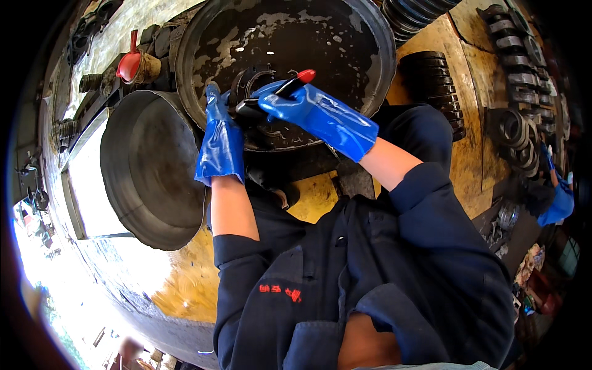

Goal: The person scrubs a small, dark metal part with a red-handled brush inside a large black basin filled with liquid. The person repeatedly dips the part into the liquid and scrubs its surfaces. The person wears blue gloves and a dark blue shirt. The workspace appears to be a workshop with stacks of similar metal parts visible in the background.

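Both my hands wear long blue rubber gloves above a wide round metal basin (390, 58) of dark liquid with foam patches. My left hand (220, 126) grips the left side of a dark metal ring (254, 77), which is tilted over the basin's near edge. My right hand (287, 102) is closed around a black-handled brush (288, 88) with a red handle end. Its dark head lies against the ring's near side; the bristles are hard to make out. My left fingers are partly hidden behind the ring.
A deep metal tub (154, 172) leans at the left. Beyond it, a red ladle (128, 66) rests on a beige bucket (150, 66). Black rings (431, 80) are stacked right of the basin. Metal parts (521, 80) line the far right, near another person's blue glove (557, 206).
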`<state>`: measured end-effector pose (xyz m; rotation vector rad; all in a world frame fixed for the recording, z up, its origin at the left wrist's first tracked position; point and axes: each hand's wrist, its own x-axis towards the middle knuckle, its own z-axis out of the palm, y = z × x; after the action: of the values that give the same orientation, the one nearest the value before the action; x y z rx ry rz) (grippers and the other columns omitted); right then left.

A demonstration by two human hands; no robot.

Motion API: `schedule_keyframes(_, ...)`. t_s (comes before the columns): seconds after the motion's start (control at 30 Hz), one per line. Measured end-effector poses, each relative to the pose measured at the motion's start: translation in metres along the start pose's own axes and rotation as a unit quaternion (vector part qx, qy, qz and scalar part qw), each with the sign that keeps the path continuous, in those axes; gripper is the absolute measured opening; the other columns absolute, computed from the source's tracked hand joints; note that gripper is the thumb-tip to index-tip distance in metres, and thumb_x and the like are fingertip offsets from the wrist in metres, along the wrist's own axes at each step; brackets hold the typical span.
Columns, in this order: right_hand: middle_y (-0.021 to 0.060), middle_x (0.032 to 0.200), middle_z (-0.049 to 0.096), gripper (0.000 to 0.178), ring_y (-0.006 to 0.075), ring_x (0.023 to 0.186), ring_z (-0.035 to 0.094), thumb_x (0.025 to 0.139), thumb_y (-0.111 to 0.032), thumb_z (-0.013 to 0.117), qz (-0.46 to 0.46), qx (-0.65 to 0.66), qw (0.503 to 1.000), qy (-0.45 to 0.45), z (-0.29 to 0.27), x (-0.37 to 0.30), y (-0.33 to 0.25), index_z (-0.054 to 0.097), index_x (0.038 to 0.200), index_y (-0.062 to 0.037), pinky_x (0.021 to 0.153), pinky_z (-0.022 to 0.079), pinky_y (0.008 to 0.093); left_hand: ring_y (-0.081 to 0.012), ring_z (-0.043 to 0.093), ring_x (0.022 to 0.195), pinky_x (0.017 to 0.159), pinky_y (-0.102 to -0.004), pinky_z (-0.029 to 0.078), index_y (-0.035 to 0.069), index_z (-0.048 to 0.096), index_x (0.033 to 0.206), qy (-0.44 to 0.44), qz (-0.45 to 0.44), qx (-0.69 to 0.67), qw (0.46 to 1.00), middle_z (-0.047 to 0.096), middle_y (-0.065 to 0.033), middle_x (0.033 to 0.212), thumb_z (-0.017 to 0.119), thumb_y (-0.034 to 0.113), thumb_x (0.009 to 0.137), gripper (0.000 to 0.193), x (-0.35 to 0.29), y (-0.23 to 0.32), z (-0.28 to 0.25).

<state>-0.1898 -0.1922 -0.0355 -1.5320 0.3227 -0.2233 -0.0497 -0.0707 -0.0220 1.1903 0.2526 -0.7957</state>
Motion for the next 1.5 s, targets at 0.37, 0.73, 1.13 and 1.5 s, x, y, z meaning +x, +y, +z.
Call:
schedule_keyframes(0.37, 0.0104, 0.09, 0.071, 0.024, 0.017, 0.083, 0.064, 0.098, -0.024, 0.061, 0.134, 0.042, 0.973, 0.181, -0.033, 0.033, 0.0, 0.071, 0.1, -0.0027, 0.078, 0.051, 0.0359, -0.0351, 0.068, 0.106, 0.095, -0.0412, 0.054, 0.0, 0.066, 0.126, -0.008, 0.043, 0.129, 0.991, 0.073, -0.0188, 0.118, 0.066, 0.042, 0.098, 0.051, -0.014, 0.007, 0.002)
schedule_keyframes(0.73, 0.0135, 0.09, 0.071, 0.031, 0.0223, 0.082, 0.065, 0.099, -0.03, 0.062, 0.165, 0.026, 0.962, 0.215, -0.054, 0.033, 0.036, 0.07, 0.098, 0.0001, 0.078, 0.05, 0.037, -0.0354, 0.068, 0.113, 0.1, -0.0424, 0.053, 0.003, 0.066, 0.128, -0.04, 0.121, 0.418, 0.899, 0.072, -0.0195, 0.121, 0.068, 0.046, 0.094, 0.055, -0.037, 0.039, 0.006)
schedule_keyframes(1.13, 0.0005, 0.07, 0.063, 0.02, 0.0111, 0.061, 0.057, 0.093, -0.023, 0.065, 0.129, -0.108, 0.983, 0.072, -0.084, 0.009, -0.042, 0.069, 0.089, -0.0042, 0.056, 0.041, 0.0305, -0.0438, 0.067, 0.113, 0.094, -0.0454, 0.055, -0.002, 0.071, 0.113, -0.006, 0.183, 0.606, 0.774, 0.07, -0.028, 0.115, 0.074, 0.032, 0.083, 0.045, -0.01, -0.008, 0.037)
schedule_keyframes(1.5, 0.0212, 0.075, 0.069, 0.041, 0.0312, 0.076, 0.072, 0.087, -0.04, 0.066, 0.198, -0.326, 0.918, 0.114, -0.112, 0.034, 0.023, 0.072, 0.089, 0.0005, 0.071, 0.053, 0.0461, -0.0346, 0.069, 0.111, 0.093, -0.0434, 0.056, 0.015, 0.077, 0.116, -0.176, 0.094, 0.789, 0.581, 0.073, -0.0127, 0.122, 0.07, 0.034, 0.084, 0.038, 0.062, 0.01, 0.069)
